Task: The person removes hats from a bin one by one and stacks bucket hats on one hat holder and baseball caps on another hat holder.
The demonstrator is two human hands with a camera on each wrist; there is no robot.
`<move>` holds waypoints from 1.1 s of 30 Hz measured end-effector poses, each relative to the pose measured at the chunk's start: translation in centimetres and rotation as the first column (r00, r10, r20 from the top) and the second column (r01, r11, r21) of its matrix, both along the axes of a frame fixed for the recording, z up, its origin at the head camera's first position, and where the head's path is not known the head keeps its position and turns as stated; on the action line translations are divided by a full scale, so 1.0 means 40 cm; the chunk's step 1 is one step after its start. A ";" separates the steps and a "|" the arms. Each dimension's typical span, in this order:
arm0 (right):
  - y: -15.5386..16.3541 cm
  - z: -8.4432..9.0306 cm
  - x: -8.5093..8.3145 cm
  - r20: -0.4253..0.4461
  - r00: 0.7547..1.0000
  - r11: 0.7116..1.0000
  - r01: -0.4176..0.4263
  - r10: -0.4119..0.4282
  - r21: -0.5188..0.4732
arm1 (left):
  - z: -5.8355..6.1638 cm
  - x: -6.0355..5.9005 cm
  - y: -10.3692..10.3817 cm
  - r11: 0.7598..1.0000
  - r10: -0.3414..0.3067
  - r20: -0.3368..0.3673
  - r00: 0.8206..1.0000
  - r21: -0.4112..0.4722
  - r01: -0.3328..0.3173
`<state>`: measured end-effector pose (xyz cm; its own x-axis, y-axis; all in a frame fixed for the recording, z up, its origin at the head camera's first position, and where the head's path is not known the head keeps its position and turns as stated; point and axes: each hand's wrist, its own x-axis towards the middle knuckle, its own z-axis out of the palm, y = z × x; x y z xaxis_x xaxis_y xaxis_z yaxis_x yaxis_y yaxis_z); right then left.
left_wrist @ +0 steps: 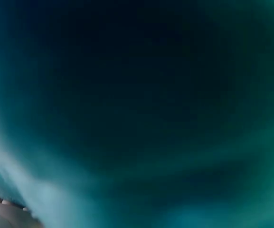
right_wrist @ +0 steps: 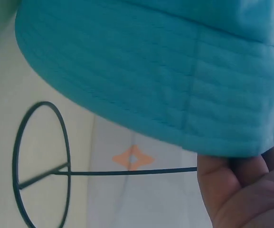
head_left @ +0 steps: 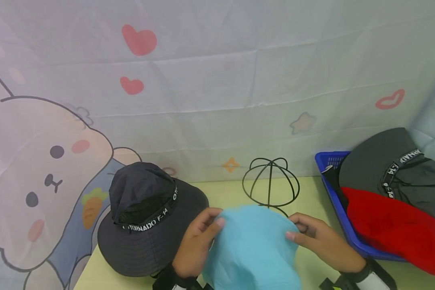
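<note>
Just before the wire hat stand (head_left: 270,182), I see both my left hand (head_left: 197,241) and right hand (head_left: 320,239) pinching the turquoise hat (head_left: 251,245) by its brim; uneven lowering could topple that light stand

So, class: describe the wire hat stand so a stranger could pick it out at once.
Start at the cartoon backdrop behind the table. Just beyond the blue hat held in both hands stands the wire hat stand. Unlike the fabric hats around it, it's a bare black dome frame.
</note>
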<state>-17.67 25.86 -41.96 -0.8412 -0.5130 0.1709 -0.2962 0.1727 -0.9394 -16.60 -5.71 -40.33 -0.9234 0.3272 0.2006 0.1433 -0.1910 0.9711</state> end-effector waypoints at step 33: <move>0.016 -0.059 -0.037 0.210 0.867 0.884 -0.404 0.453 -0.235 | -0.009 -0.060 -0.055 0.890 0.122 0.118 0.986 0.427 -0.161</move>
<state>-19.14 26.48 -44.32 -0.5714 -0.8137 0.1067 -0.0525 -0.0935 -0.9942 -19.01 -7.90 -40.71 -0.9734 0.0903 0.2105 0.1204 -0.5800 0.8057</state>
